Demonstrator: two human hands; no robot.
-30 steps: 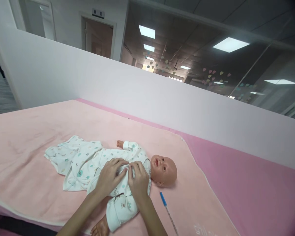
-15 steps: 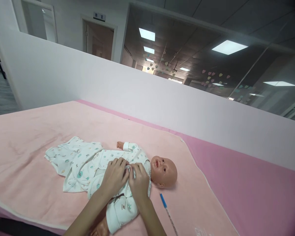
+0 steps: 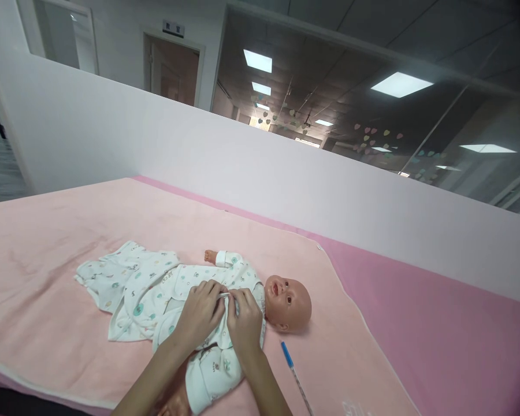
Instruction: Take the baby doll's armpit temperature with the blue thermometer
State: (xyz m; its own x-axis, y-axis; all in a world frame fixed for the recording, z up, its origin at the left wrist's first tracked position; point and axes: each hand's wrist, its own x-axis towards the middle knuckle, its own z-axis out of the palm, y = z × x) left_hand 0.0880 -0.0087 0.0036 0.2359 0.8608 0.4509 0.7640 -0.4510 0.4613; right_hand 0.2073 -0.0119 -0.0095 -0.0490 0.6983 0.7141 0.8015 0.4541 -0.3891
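Note:
A baby doll (image 3: 288, 306) lies on its back, head to the right, dressed in white patterned baby clothes (image 3: 151, 292). Over its chest my left hand (image 3: 204, 309) and my right hand (image 3: 245, 316) meet, thumbs and fingers pinched. Between them shows a short white strip (image 3: 223, 294), which looks like a cloth tie of the garment; each hand grips it from its own side. The rest of the strip is hidden by my fingers. One doll hand sticks out of a sleeve on the far side, and another lies by my left forearm, partly covered.
A thin stick with a blue cap (image 3: 287, 353) lies on the pink blanket (image 3: 351, 358), right of my right forearm. A low white wall (image 3: 242, 162) runs behind the padded pink surface (image 3: 437, 306). Beyond it are a doorway and a large window.
The pinched fingers have shifted very slightly around the white strip. The doll and the blue-capped stick lie as before; the whole view has moved a little.

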